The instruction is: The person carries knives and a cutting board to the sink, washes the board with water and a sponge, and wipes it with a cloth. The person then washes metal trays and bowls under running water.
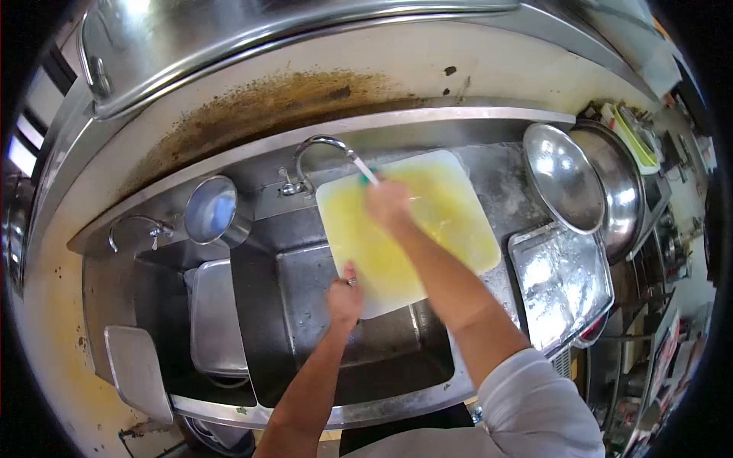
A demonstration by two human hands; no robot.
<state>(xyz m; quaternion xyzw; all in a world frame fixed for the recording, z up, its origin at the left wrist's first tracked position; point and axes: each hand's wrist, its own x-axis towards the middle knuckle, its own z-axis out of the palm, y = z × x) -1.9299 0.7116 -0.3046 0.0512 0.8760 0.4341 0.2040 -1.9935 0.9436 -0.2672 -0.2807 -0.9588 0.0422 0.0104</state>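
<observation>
A large white cutting board, stained yellow across its face, lies tilted over the right sink basin and the counter beside it. My left hand grips its lower left edge with the thumb on top. Near the board's upper edge, my right hand is closed around a green scouring pad, mostly hidden by the fingers. Just above that hand, a curved faucet pours a white stream of water onto the pad.
A metal pot stands behind the basins, beside a second faucet. Metal trays rest in and beside the left basin. To the right are a foil-covered tray, a steel bowl and a larger pan.
</observation>
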